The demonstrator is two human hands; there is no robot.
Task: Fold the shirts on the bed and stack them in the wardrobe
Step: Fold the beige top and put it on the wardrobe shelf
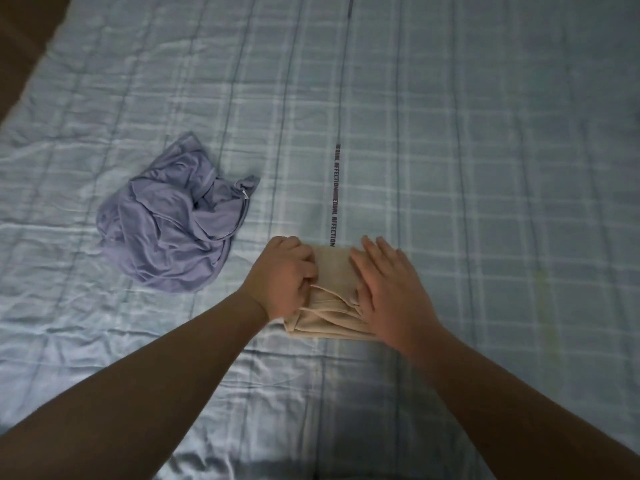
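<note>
Head view, looking down on a bed [450, 150] covered with a pale blue checked quilted sheet, wrinkled in places, dim light.

Folded beige fabric shirt [334, 271] lies flat on the bed as a small compact rectangle, directly under and between both hands. Its layered edges show along the near side, with a thin seam or hem line curving across the top layer.

Left hand [282, 277]: fingers curled, knuckles up, grip closed on the left edge of the beige shirt; thumb and fingertips appear to pinch a fold of cloth at that edge. Exactly how much cloth is inside the grip cannot be told.

Right hand [389, 289]: fingers straight and together, palm down, lying flat on the right part of the beige shirt. No grip here; the hand presses rather than holds. Fingertips point away from the person.

Crumpled lavender-blue fabric shirt [173, 220] lies in a loose unfolded heap on the bed, well to the left of the left hand and somewhat farther from the person, apart from the beige shirt.

A dark printed stripe with lettering [335, 195] runs along the sheet, away from the person, starting just beyond the far edge of the beige shirt, between the two hands.

Dark brown area [20, 36] at the far left corner beyond the bed edge; cannot tell what it is.
</note>
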